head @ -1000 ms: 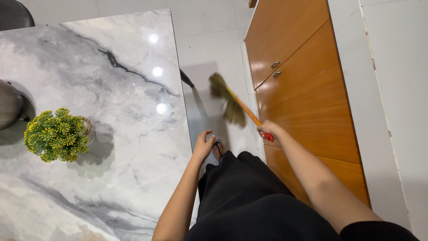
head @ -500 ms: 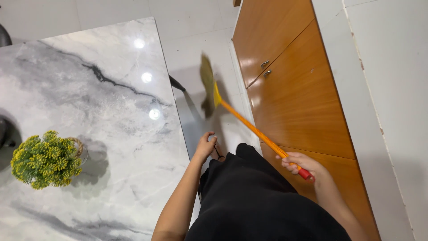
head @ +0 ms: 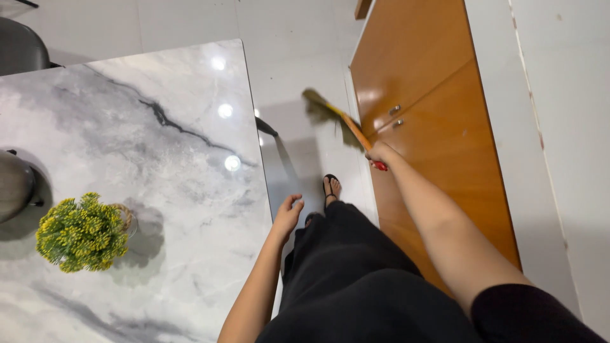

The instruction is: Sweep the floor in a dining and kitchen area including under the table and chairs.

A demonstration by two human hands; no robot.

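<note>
My right hand (head: 381, 154) grips the red end of a broom with an orange handle (head: 352, 130). Its straw head (head: 318, 105) is out ahead over the white tiled floor, close to the wooden cabinet doors. My left hand (head: 287, 213) hangs with fingers loosely apart beside the edge of the marble table (head: 159, 159) and holds nothing. A sandalled foot (head: 330, 187) steps forward on the floor between the table and the cabinet.
A small yellow-green potted plant (head: 81, 232) stands on the table at the left. A dark chair back (head: 16, 184) shows at the far left. Wooden cabinet doors (head: 432, 127) with metal handles line the right side, beside a white wall (head: 559, 127).
My right arm has stretched forward, pushing the broom head ahead near the cabinet. One foot has stepped forward. My left hand stays by the table edge.
</note>
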